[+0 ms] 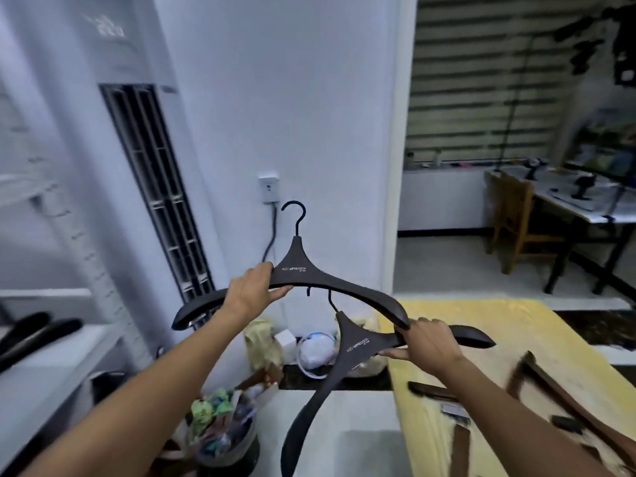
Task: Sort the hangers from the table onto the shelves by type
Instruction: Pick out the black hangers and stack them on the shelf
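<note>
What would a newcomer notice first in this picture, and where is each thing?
In the centre, the left hand holds the upper black hanger upright by its shoulder, and the right hand holds the lower black hanger tilted beneath it. At lower right, brown wooden hangers lie on the yellow-covered table. At far left, more dark hangers rest on the white shelf.

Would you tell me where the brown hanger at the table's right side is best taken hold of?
Probably mid-arm, from above, fingers curled across it: the brown hanger lies flat on the yellow cloth with that long arm bare, though blurred. The right hand, nearest, now grips a black hanger.
</note>
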The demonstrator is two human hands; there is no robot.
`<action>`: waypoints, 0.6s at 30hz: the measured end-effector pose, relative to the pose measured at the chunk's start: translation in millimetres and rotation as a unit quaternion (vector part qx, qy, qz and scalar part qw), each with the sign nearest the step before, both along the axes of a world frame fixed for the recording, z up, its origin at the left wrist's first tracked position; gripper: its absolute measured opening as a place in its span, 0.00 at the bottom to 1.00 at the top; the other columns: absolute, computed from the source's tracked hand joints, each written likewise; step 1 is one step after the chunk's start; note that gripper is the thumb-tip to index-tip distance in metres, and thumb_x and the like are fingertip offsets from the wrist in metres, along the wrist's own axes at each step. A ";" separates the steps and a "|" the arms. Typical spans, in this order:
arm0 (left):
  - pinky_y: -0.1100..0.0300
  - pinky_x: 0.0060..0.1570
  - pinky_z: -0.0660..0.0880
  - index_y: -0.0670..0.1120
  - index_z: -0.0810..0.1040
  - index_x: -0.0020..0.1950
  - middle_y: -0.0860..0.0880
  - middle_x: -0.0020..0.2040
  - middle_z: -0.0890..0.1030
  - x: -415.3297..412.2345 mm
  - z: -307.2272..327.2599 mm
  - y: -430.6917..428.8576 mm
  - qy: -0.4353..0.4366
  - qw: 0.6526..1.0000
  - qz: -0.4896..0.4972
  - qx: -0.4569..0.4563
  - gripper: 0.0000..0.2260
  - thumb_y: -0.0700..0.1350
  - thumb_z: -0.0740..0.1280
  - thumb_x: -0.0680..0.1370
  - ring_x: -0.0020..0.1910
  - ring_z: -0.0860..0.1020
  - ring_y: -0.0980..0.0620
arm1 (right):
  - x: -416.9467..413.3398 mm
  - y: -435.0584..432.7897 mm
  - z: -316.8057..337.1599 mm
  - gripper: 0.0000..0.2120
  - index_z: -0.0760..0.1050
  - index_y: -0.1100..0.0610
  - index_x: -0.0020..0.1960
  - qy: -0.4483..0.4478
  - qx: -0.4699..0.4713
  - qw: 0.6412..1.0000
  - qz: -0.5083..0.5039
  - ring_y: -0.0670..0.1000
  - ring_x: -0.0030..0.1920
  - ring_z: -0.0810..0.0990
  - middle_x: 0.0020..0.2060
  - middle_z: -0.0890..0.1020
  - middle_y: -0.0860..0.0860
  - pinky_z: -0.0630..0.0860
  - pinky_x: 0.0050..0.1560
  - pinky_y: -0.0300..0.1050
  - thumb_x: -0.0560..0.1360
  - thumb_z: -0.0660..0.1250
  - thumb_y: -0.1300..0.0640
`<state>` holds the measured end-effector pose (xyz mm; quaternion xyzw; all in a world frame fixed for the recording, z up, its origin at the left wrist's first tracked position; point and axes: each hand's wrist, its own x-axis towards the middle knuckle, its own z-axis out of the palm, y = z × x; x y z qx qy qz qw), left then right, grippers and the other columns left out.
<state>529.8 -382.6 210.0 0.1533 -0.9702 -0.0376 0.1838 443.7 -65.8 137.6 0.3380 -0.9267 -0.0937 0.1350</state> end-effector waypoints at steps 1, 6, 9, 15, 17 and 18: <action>0.51 0.44 0.72 0.46 0.67 0.48 0.48 0.50 0.77 14.6 3.5 -11.5 0.001 1.000 0.014 -0.006 0.20 0.64 0.61 0.75 0.52 0.77 0.44 | 3.3 -15.0 4.2 0.29 0.70 0.50 0.47 -0.006 -0.010 1.000 0.019 0.53 0.46 0.82 0.43 0.83 0.49 0.69 0.41 0.45 0.70 0.52 0.24; 0.53 0.41 0.68 0.45 0.68 0.52 0.47 0.51 0.78 84.0 20.8 -59.4 0.016 0.996 0.080 -0.028 0.21 0.63 0.60 0.76 0.53 0.77 0.43 | 22.7 -87.9 26.2 0.27 0.66 0.48 0.42 0.001 -0.032 0.996 0.087 0.53 0.46 0.82 0.42 0.83 0.48 0.65 0.37 0.45 0.69 0.52 0.24; 0.51 0.44 0.70 0.45 0.67 0.52 0.47 0.53 0.78 131.9 29.3 -85.0 0.007 0.991 0.124 -0.043 0.21 0.63 0.60 0.76 0.54 0.77 0.43 | 38.8 -131.8 38.7 0.30 0.69 0.50 0.42 0.009 -0.036 0.993 0.112 0.52 0.43 0.82 0.41 0.82 0.49 0.65 0.36 0.43 0.68 0.53 0.23; 0.53 0.42 0.66 0.48 0.67 0.50 0.48 0.54 0.79 241.2 32.2 -125.0 -0.007 0.978 0.207 -0.034 0.20 0.64 0.62 0.74 0.56 0.77 0.45 | 94.2 -203.4 55.3 0.30 0.68 0.51 0.43 0.006 -0.055 0.978 0.202 0.53 0.44 0.82 0.42 0.82 0.49 0.68 0.38 0.45 0.67 0.55 0.23; 0.55 0.41 0.65 0.50 0.67 0.50 0.50 0.54 0.79 284.5 29.2 -131.1 0.010 0.974 0.226 -0.013 0.18 0.64 0.63 0.74 0.56 0.77 0.46 | 121.2 -222.3 56.1 0.30 0.67 0.52 0.41 0.007 -0.050 0.970 0.237 0.53 0.44 0.82 0.41 0.82 0.49 0.67 0.37 0.45 0.68 0.54 0.24; 0.56 0.41 0.65 0.51 0.68 0.53 0.51 0.55 0.79 306.1 28.1 -132.3 0.019 0.971 0.238 -0.007 0.18 0.64 0.63 0.74 0.57 0.77 0.47 | 134.5 -230.9 55.4 0.29 0.66 0.52 0.41 0.009 -0.046 0.966 0.254 0.53 0.43 0.82 0.41 0.82 0.49 0.67 0.36 0.45 0.68 0.54 0.24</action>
